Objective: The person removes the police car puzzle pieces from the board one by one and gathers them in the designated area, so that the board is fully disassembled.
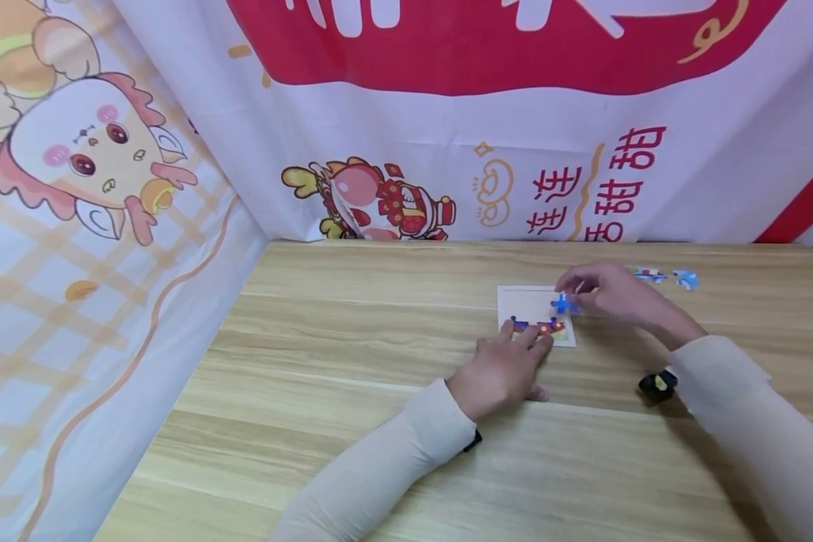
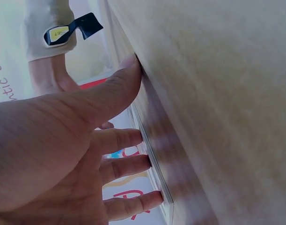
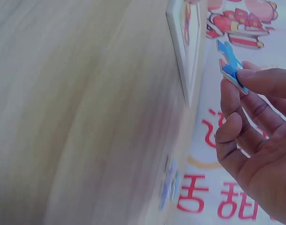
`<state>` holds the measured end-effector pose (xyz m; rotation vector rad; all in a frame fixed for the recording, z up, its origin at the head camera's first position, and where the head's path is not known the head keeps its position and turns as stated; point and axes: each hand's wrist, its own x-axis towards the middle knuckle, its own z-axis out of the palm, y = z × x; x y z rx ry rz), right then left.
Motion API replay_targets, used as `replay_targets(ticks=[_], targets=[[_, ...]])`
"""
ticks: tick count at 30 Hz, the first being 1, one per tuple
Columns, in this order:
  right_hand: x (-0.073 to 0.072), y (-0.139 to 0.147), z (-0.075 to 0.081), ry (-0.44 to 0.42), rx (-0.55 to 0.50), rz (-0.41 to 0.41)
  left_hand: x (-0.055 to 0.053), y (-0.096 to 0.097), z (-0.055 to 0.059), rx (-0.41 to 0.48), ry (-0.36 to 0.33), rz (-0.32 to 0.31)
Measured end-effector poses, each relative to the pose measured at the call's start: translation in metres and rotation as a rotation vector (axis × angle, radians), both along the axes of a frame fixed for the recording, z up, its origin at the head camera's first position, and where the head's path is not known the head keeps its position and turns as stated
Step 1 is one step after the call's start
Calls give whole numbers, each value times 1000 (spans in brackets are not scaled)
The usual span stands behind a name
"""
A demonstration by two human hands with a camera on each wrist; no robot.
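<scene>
Blue piece (image 1: 562, 303) pinched between thumb and forefinger of the right hand (image 1: 603, 290); in the head view it is seen over the right part of the tray (image 1: 502, 307), near the rim. In the right wrist view it is held clear of the tray, tilted, not seated.

Left hand (image 1: 504, 373) laid with fingers outstretched, nothing grasped; its fingertips are rested on the near side of the tray, over part of the set pieces (image 1: 549, 328). These are ranged along the near edge; their number cannot be told under the fingers. The far part of the tray is unfilled. Two loose pieces (image 1: 686, 279) are found on the table (image 1: 352, 339), beyond the right wrist.

Step in hand judged to be the fitting of one more piece, with the tray steadied. For the next move, the blue piece would need to be levelled, turned until its knobs are matched to a neighbour, then lowered and pressed flat. The exact slot cannot be told.
</scene>
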<state>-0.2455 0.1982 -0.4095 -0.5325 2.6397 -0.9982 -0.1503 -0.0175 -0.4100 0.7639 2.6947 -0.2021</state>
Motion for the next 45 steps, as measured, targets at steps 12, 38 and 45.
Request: replay_targets(ticks=[12,38,45], targets=[[3,80,-4,-20,127,-145,3,-4,-2,6,-24,13],[-6,168,-30,-159,148,-341,3,-2,-5,-1,4,-5],[-4,166,-28,-129,182,-377,4,-1,-4,-1,17,-10]])
